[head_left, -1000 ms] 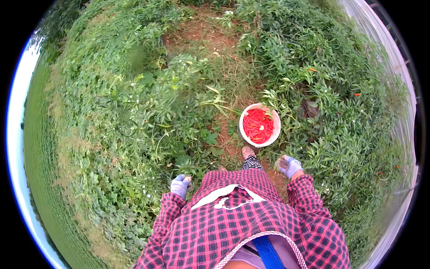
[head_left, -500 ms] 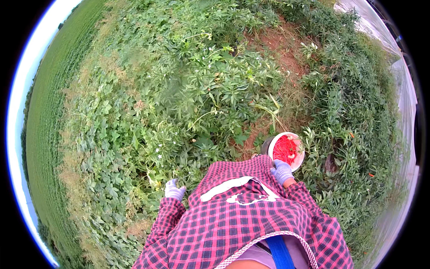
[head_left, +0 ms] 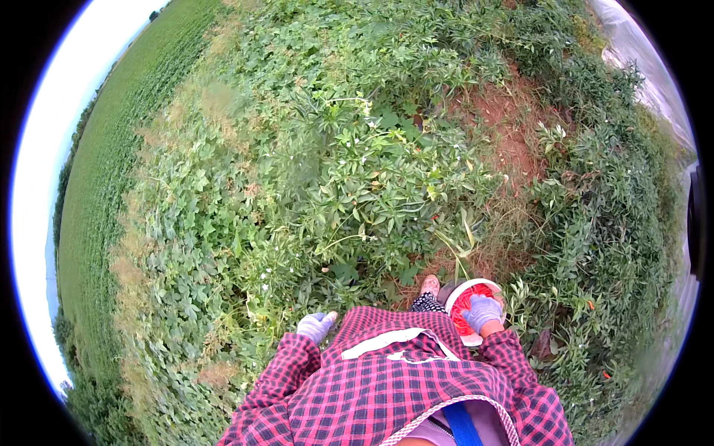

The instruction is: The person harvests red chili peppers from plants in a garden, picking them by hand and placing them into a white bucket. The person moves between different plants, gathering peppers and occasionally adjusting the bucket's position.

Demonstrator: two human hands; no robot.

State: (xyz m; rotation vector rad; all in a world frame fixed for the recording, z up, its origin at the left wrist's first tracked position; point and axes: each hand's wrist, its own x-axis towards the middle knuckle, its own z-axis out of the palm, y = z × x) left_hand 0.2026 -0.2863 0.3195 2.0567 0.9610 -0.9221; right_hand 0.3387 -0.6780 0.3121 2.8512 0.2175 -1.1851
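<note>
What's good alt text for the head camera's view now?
A person's pale-purple-gloved right hand is over a round, white-rimmed bucket of slender red peppers. The similarly gloved left hand is beside their red-and-black checked garment, with leafy green plants around.

Left hand point(head_left: 316, 327) half-curled, right hand point(head_left: 482, 312) palm-down

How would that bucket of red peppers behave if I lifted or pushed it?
The bucket may feel fairly heavy, since a mass of red peppers lies inside. It's probably stiff, as its opening holds a round shape. The peppers look loose and no lid covers them, so a tip could spill some.
</note>
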